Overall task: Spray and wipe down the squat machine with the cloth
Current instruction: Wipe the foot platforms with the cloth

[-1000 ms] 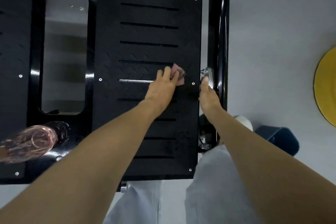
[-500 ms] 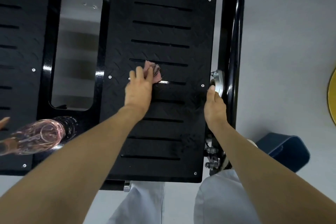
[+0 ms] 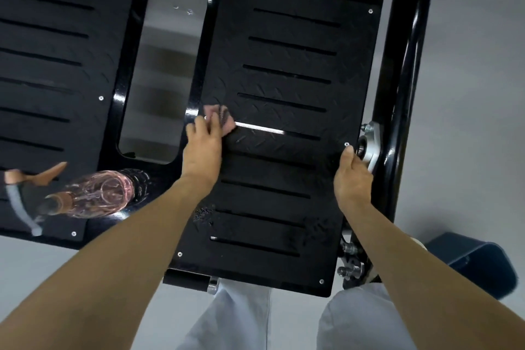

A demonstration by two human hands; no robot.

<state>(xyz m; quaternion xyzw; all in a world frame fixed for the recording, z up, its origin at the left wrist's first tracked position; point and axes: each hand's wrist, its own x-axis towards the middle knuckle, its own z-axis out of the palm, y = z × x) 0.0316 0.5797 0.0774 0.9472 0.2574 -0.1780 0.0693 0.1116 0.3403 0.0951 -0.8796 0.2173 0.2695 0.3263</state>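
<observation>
The squat machine has two black slotted footplates. On the right footplate (image 3: 284,79), my left hand (image 3: 203,150) presses a pink cloth (image 3: 225,119) flat against the plate's left edge, about halfway up. My right hand (image 3: 352,176) grips the right edge of the same plate, thumb on top, fingers curled under. A clear pinkish spray bottle (image 3: 96,193) lies on its side on the near corner of the left footplate (image 3: 51,65), apart from both hands.
A glossy black frame tube (image 3: 409,65) runs along the right of the plate, with a silver bracket (image 3: 373,142) and bolts (image 3: 350,264) beside my right hand. A dark blue object (image 3: 477,261) sits on the grey floor at the right. My light trousers (image 3: 235,318) are below.
My left hand has slid the cloth leftward across the right footplate, from near its right edge to its left edge. My right hand has stayed at the plate's right edge.
</observation>
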